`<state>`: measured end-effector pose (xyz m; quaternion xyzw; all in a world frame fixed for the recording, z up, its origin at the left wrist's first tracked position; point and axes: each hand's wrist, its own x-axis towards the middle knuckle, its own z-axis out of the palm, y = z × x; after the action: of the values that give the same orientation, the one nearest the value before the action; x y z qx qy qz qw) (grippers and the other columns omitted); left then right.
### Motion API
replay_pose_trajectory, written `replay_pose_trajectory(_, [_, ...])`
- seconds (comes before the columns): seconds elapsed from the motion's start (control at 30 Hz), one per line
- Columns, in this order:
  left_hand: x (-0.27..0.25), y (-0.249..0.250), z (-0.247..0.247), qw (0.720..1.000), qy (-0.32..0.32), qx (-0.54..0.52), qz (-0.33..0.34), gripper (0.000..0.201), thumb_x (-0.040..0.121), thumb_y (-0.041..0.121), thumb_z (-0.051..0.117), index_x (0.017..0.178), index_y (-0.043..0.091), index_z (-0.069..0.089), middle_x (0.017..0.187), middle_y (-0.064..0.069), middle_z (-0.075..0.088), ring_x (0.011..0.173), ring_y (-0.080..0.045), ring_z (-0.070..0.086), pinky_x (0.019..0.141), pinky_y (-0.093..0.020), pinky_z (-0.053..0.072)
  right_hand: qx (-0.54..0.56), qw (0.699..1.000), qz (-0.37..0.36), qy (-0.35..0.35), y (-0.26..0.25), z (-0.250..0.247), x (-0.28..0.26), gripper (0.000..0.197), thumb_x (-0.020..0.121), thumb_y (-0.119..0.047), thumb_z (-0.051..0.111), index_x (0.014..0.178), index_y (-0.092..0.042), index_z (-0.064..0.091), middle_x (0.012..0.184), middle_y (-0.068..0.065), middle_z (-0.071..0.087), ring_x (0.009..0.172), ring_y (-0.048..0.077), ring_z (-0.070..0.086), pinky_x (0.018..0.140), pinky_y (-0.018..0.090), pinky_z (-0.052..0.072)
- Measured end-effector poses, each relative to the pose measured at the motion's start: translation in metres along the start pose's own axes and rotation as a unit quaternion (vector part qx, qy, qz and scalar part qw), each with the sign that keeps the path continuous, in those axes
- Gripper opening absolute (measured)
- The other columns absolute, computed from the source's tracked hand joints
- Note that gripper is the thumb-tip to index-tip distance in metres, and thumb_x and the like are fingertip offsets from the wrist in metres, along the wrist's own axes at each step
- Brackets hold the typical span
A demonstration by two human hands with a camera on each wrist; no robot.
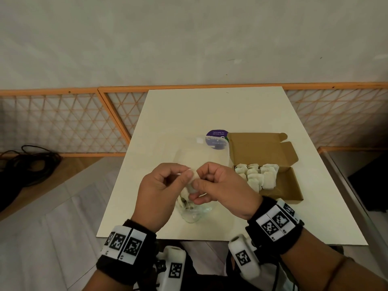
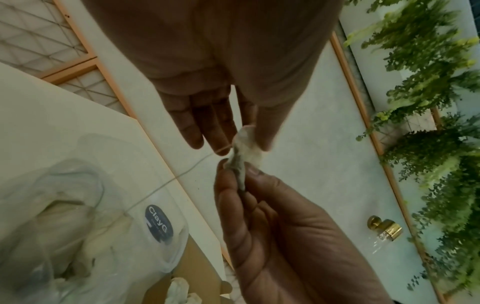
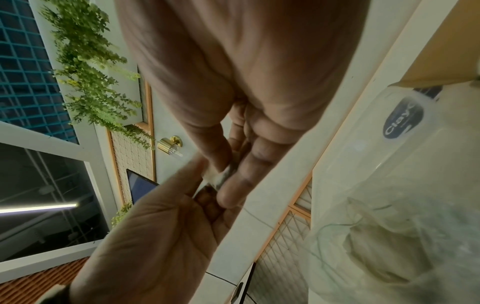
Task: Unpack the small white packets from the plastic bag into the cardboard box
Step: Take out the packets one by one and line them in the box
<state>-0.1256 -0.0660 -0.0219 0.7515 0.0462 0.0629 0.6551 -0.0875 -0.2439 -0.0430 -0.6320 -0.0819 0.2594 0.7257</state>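
Hands: two, both raised over the near half of the table (image 1: 168, 114), meeting above the bag
Left hand (image 1: 159, 192): thumb and forefinger pinched on the upper end of one packet (image 1: 194, 179); other fingers loosely curled
Right hand (image 1: 220, 187): thumb and fingers pinched on the same packet's lower part
Held packet: one, crumpled; long axis roughly upright in the wrist view, a thin string (image 2: 166, 183) trailing from it down toward the bag
Bag (image 1: 199, 152): one, clear plastic, lying flat left of the box, purple label at its far end; a few packets inside near the hands, count unclear
Box (image 1: 291, 185): one, cardboard, lid open toward the far side
Packets in box (image 1: 256, 175): about nine, standing on edge in rows, filling the left part
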Motion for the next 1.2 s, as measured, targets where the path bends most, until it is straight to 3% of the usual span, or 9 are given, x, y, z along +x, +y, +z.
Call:
replay_pose_trajectory(0.1, [0.003, -0.004, -0.007, 1.000, 0.007, 0.011, 0.013, 0.009, 0.093, 0.009, 0.072, 0.098, 0.012, 0.079, 0.091, 0.000, 0.079, 0.089, -0.012, 0.073, 0.081, -0.017, 0.055, -0.015, 1.000, -0.006, 0.000, -0.001, 0.000, 0.011, 0.019, 0.098, -0.003, 0.067, 0.112, 0.008, 0.061, 0.096, 0.016, 0.075, 0.085, 0.031, 0.075, 0.085, 0.054, 0.062])
replay_pose_trajectory(0.2, [0.002, -0.005, -0.015, 0.999, 0.012, 0.041, 0.018, 0.010, 0.096, 0.011, 0.069, 0.097, 0.014, 0.078, 0.089, 0.001, 0.080, 0.089, -0.012, 0.074, 0.082, -0.015, 0.054, -0.135, 0.990, -0.029, 0.030, 0.008, -0.006, 0.025, 0.012, 0.099, -0.008, 0.066, 0.109, -0.006, 0.070, 0.097, 0.013, 0.076, 0.080, 0.023, 0.075, 0.077, 0.044, 0.065])
replay_pose_trajectory(0.3, [-0.005, -0.010, -0.024, 0.996, 0.034, 0.083, 0.019, 0.011, 0.097, 0.015, 0.068, 0.096, 0.021, 0.078, 0.090, 0.011, 0.079, 0.090, -0.006, 0.072, 0.081, -0.012, 0.052, -0.399, 0.912, -0.088, 0.014, 0.028, -0.012, 0.037, 0.019, 0.100, -0.019, 0.060, 0.111, -0.023, 0.074, 0.095, -0.010, 0.070, 0.077, 0.001, 0.066, 0.072, 0.017, 0.052])
replay_pose_trajectory(0.5, [-0.028, -0.015, -0.038, 0.991, 0.034, 0.131, 0.018, 0.011, 0.096, 0.019, 0.069, 0.093, 0.025, 0.077, 0.091, 0.018, 0.077, 0.088, -0.006, 0.071, 0.077, -0.011, 0.052, -0.680, 0.721, -0.103, -0.081, 0.055, 0.003, 0.059, 0.019, 0.102, -0.028, 0.052, 0.114, -0.029, 0.067, 0.097, 0.003, 0.042, 0.073, 0.030, 0.053, 0.058, 0.035, 0.038])
replay_pose_trajectory(0.6, [-0.036, -0.019, -0.040, 0.989, 0.030, 0.145, 0.018, 0.013, 0.095, 0.017, 0.070, 0.090, 0.026, 0.077, 0.090, 0.019, 0.077, 0.088, -0.005, 0.071, 0.076, -0.009, 0.050, -0.712, 0.687, -0.110, -0.095, 0.061, 0.010, 0.068, 0.008, 0.098, -0.026, 0.054, 0.093, -0.022, 0.058, 0.092, 0.002, 0.032, 0.069, 0.028, 0.046, 0.052, 0.030, 0.021])
replay_pose_trajectory(0.73, [-0.042, -0.021, -0.037, 0.989, 0.016, 0.144, 0.013, 0.013, 0.095, 0.018, 0.070, 0.089, 0.027, 0.077, 0.090, 0.017, 0.077, 0.088, -0.006, 0.072, 0.077, -0.011, 0.051, -0.746, 0.654, -0.103, -0.072, 0.069, 0.011, 0.075, 0.022, 0.099, -0.014, 0.053, 0.119, -0.013, 0.061, 0.111, 0.011, 0.047, 0.086, 0.035, 0.058, 0.061, 0.040, 0.039])
replay_pose_trajectory(0.87, [-0.041, -0.024, -0.034, 0.990, 0.005, 0.144, 0.008, 0.012, 0.096, 0.018, 0.069, 0.089, 0.026, 0.077, 0.086, 0.013, 0.077, 0.087, -0.007, 0.072, 0.076, -0.009, 0.050, -0.725, 0.681, -0.090, -0.050, 0.068, 0.008, 0.072, 0.024, 0.098, -0.010, 0.055, 0.118, -0.016, 0.065, 0.114, 0.007, 0.046, 0.097, 0.029, 0.055, 0.066, 0.038, 0.044])
replay_pose_trajectory(1.0, [-0.037, -0.029, -0.035, 0.989, -0.007, 0.150, -0.007, 0.013, 0.096, 0.019, 0.069, 0.090, 0.028, 0.077, 0.083, 0.013, 0.077, 0.085, -0.006, 0.072, 0.076, -0.011, 0.050, -0.617, 0.784, -0.069, -0.001, 0.048, -0.002, 0.060, 0.015, 0.102, -0.031, 0.056, 0.106, -0.024, 0.068, 0.115, -0.005, 0.054, 0.097, 0.017, 0.058, 0.080, 0.034, 0.051])
replay_pose_trajectory(1.2, [-0.029, -0.032, -0.033, 0.987, -0.023, 0.161, 0.010, 0.009, 0.091, 0.027, 0.075, 0.086, 0.035, 0.078, 0.102, 0.013, 0.071, 0.099, -0.008, 0.069, 0.090, -0.033, 0.056, -0.457, 0.884, -0.092, 0.027, 0.009, -0.019, 0.035, 0.004, 0.099, -0.028, 0.065, 0.097, -0.026, 0.069, 0.086, -0.020, 0.067, 0.072, -0.006, 0.059, 0.067, 0.013, 0.041])
